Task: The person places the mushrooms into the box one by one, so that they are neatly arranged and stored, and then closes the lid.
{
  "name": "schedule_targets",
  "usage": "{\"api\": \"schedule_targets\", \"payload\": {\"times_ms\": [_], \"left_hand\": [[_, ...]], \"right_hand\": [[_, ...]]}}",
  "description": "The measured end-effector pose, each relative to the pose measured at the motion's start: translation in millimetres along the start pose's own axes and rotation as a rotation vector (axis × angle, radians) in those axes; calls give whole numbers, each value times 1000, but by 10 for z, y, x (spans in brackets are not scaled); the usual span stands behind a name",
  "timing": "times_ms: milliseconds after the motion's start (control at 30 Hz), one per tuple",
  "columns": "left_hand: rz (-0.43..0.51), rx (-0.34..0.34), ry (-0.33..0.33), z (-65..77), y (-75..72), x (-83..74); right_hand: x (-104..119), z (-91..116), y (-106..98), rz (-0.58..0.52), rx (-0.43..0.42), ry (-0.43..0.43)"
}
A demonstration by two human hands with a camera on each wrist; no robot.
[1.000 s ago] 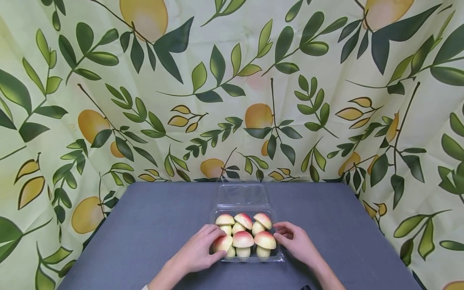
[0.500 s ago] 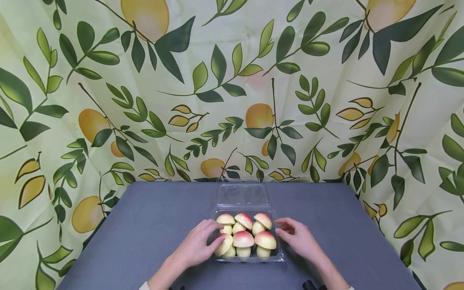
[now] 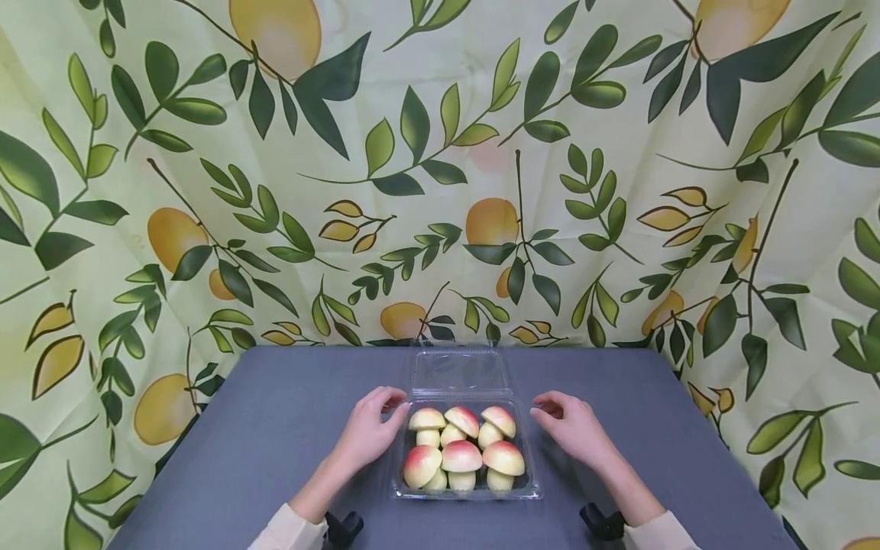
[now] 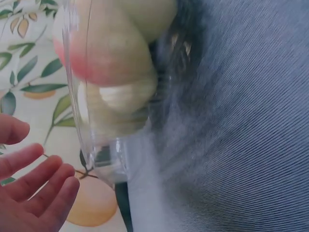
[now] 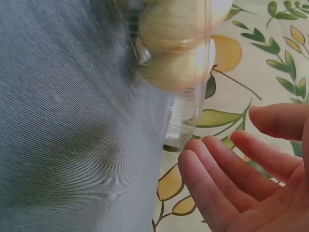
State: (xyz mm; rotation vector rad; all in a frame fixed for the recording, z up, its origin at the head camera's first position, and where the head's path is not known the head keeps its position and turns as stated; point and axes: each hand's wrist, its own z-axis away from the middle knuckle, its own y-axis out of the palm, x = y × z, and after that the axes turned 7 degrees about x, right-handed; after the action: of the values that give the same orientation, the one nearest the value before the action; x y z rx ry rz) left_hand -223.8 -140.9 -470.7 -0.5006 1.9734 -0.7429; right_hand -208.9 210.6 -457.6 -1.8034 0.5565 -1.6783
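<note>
On the table stands a clear plastic clamshell box (image 3: 467, 494), its hinged lid (image 3: 461, 372) folded back away from me. Two rows of mushroom-shaped pieces fill it, with pale stems and red-to-cream caps. The front-left mushroom (image 3: 422, 466) leans over, while the front-middle mushroom (image 3: 461, 456) is upright. My left hand (image 3: 371, 429) is just off the box's back-left corner, fingers relaxed and holding nothing. Opposite it, my right hand (image 3: 574, 429) hovers beside the right wall with loosely bent fingers, nothing in them. Both wrist views show gaps between fingertips and box.
A dark grey cloth covers the table (image 3: 309, 397). Behind and on both sides hangs a fabric backdrop (image 3: 440, 191) printed with leaves and orange fruit. A black wrist mount (image 3: 344, 527) shows below the left hand, another wrist mount (image 3: 600, 522) below the right.
My left hand has let go of the front-left mushroom and moved up and left, out of the box. The right hand has drawn slightly away to the right and up.
</note>
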Motion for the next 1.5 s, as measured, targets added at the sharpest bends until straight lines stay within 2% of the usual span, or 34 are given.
{"api": "schedule_targets", "payload": {"times_ms": [267, 433, 667, 1000, 1300, 1500], "left_hand": [[33, 8, -144, -201, 21, 132], [30, -4, -180, -335, 53, 219], [-22, -6, -232, -493, 117, 363], [39, 36, -318, -593, 248, 491], [87, 55, -363, -614, 299, 488], [120, 52, -349, -623, 296, 497]], "right_hand": [[12, -183, -32, 27, -45, -6], [1, -330, -21, 21, -78, -11], [-63, -562, 68, 34, -111, -23], [-170, -752, 188, 13, -87, 15], [-279, -802, 309, -154, -19, 57], [-278, -801, 318, -251, -15, 63]]}}
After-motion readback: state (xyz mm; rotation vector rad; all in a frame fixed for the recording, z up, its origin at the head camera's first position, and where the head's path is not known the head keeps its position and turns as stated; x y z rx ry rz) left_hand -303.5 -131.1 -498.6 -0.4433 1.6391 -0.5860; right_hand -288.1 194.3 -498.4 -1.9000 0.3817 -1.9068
